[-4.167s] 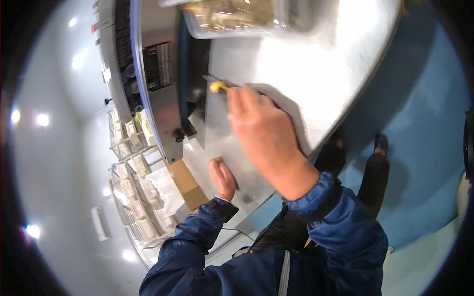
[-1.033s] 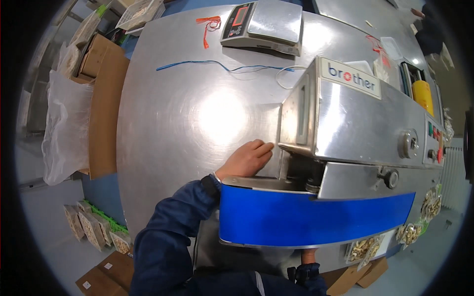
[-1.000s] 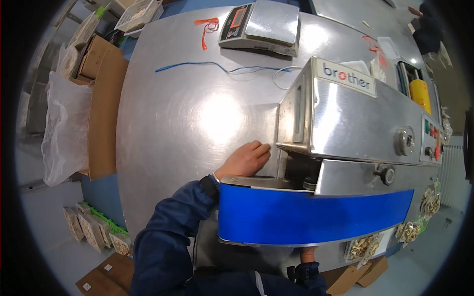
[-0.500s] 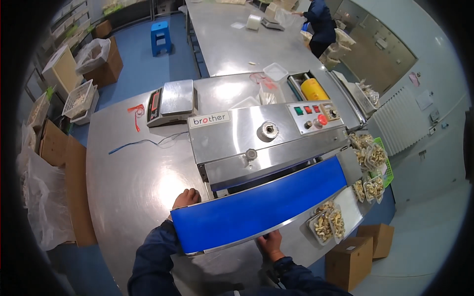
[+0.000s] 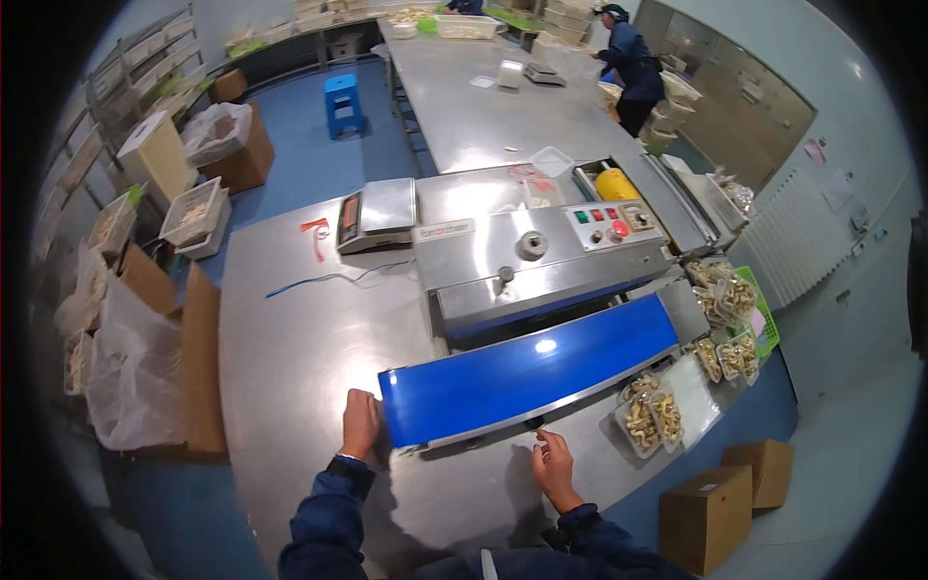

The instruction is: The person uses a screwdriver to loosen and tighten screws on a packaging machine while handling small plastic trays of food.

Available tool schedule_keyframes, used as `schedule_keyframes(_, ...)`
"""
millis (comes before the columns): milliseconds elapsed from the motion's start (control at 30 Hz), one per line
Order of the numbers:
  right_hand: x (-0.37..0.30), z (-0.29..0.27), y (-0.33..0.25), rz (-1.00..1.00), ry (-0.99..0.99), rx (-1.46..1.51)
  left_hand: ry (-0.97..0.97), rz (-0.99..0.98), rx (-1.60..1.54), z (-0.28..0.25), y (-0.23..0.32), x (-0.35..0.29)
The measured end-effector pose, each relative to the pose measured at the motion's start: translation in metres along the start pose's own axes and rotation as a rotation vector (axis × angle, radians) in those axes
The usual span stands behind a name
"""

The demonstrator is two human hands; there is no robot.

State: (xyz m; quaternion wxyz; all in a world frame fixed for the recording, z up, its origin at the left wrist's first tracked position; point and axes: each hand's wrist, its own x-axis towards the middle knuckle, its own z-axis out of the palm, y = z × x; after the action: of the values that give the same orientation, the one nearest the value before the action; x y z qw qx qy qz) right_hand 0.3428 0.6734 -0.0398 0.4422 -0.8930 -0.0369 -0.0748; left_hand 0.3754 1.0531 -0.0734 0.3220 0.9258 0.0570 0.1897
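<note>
A blue conveyor belt (image 5: 527, 372) runs along the front of a steel band sealing machine (image 5: 541, 251). Just off the belt's left end, my left hand (image 5: 361, 423) is closed, fingers curled in, with nothing visible in them. My right hand (image 5: 555, 471) is below the belt's front edge, fingers partly spread and empty. Its fingertips are close to a small black knob (image 5: 535, 422) under that edge; whether they touch it I cannot tell. Clear packs of mushrooms (image 5: 650, 420) rest right of that hand on the steel table (image 5: 290, 353).
A digital scale (image 5: 379, 215) stands behind on the left, near a blue cord (image 5: 333, 278). More mushroom packs (image 5: 720, 295) and a green basket (image 5: 764, 314) are at the right edge. Cardboard boxes (image 5: 706, 522) sit on the floor. A person (image 5: 630, 63) works at the far table.
My left hand has come out from behind the belt's left end to beside it. My right hand has drawn back from under the front edge. The whole view has shifted.
</note>
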Motion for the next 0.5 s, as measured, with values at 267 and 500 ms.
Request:
schedule_keyframes(267,-0.012,0.026,-0.152,-0.345,-0.516,0.261,-0.378,-0.043,-0.598,-0.069,0.110,-0.071)
schedule_keyframes(500,-0.034,0.027,-0.177,-0.284,-0.717,0.328,-0.648,-0.272,-0.881,-0.113,0.121,-0.110)
